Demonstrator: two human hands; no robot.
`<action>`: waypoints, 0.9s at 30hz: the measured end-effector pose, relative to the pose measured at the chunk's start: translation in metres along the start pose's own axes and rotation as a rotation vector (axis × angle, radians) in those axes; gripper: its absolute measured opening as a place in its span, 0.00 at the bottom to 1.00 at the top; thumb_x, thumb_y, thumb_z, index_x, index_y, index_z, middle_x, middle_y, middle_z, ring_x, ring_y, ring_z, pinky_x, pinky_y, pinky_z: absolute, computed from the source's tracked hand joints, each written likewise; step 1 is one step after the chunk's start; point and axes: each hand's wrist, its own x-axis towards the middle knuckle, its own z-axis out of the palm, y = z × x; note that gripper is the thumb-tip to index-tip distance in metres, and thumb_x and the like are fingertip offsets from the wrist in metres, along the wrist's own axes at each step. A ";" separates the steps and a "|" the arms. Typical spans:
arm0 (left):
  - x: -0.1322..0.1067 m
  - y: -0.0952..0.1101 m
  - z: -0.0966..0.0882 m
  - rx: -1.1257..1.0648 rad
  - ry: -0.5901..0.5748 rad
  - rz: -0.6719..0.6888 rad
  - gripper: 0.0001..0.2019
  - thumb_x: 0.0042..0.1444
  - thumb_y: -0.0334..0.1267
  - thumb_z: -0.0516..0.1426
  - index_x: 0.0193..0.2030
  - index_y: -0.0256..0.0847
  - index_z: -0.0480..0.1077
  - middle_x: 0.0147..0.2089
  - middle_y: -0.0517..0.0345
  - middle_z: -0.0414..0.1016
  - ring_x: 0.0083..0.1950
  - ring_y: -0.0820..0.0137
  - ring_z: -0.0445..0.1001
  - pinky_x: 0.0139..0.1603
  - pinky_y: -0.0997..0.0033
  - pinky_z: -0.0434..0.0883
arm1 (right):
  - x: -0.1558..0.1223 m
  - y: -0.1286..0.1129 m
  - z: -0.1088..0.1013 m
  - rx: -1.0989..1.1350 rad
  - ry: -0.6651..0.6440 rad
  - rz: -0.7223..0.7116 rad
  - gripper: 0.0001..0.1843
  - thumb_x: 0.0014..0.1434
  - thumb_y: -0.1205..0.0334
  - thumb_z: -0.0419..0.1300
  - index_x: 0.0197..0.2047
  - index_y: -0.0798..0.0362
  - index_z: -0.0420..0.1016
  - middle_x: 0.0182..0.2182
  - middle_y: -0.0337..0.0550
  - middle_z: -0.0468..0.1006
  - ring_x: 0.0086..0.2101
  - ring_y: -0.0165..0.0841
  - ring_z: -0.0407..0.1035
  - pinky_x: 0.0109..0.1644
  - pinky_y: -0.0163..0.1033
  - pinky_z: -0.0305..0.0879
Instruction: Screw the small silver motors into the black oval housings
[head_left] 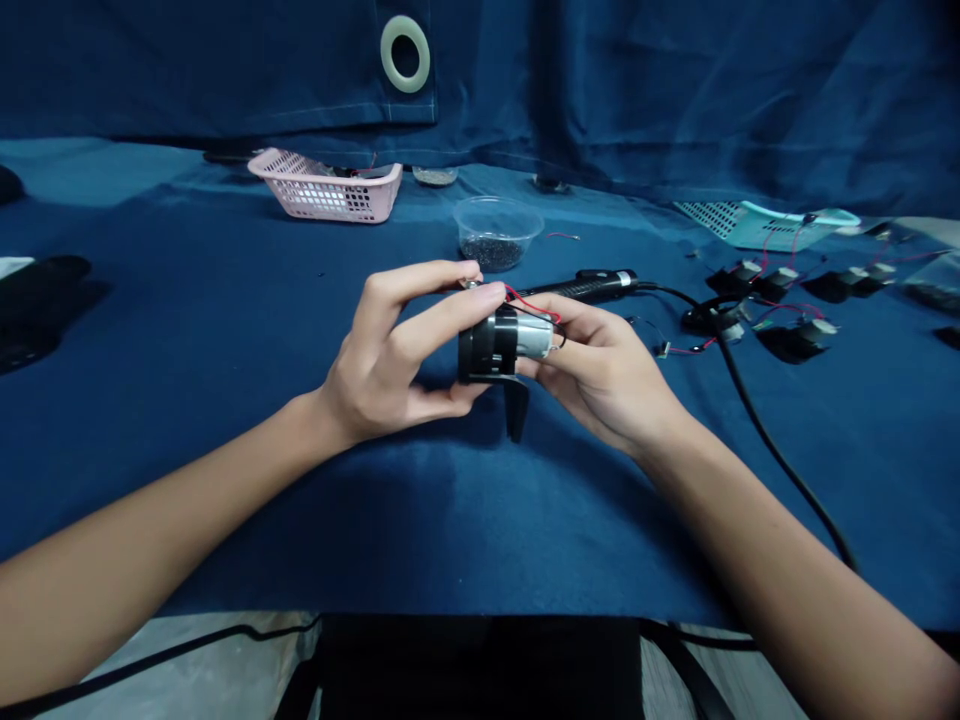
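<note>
Between my two hands, above the blue cloth, is a small motor assembly: a silver motor (534, 336) set in a black plastic housing (480, 350), with a bent black tab pointing down. My left hand (397, 350) grips the housing, fingers over the top and thumb beneath. My right hand (600, 365) holds the motor end from the right, its fingertips partly hidden behind it. Red and black wires (536, 303) loop over the motor. Just behind my right hand lies a black electric screwdriver (592, 287) with a cable.
A clear tub (499, 232) of small dark screws stands behind my hands. A pink basket (330, 190) is back left, a teal basket (780, 228) back right. Several wired motor assemblies (799, 335) lie at right. The black cable (757, 410) curves to the front edge.
</note>
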 end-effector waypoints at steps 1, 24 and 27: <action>0.000 0.000 0.000 -0.014 -0.001 0.000 0.29 0.63 0.48 0.60 0.67 0.49 0.57 0.65 0.55 0.63 0.62 0.58 0.71 0.65 0.52 0.71 | 0.000 0.000 0.000 0.002 0.003 0.004 0.11 0.51 0.63 0.72 0.40 0.50 0.82 0.35 0.36 0.77 0.35 0.26 0.69 0.40 0.32 0.68; 0.000 -0.001 0.002 0.125 0.007 0.037 0.36 0.61 0.47 0.61 0.71 0.50 0.51 0.62 0.52 0.65 0.60 0.57 0.71 0.60 0.51 0.75 | 0.000 0.005 0.001 0.089 -0.039 0.076 0.09 0.57 0.67 0.65 0.42 0.52 0.80 0.38 0.37 0.79 0.39 0.26 0.72 0.45 0.33 0.69; 0.000 -0.002 0.002 0.135 0.024 0.071 0.36 0.60 0.47 0.62 0.71 0.48 0.51 0.61 0.52 0.66 0.59 0.58 0.72 0.58 0.52 0.76 | 0.000 0.005 0.002 0.073 -0.033 0.084 0.09 0.57 0.67 0.65 0.42 0.51 0.80 0.37 0.37 0.79 0.38 0.27 0.72 0.45 0.33 0.69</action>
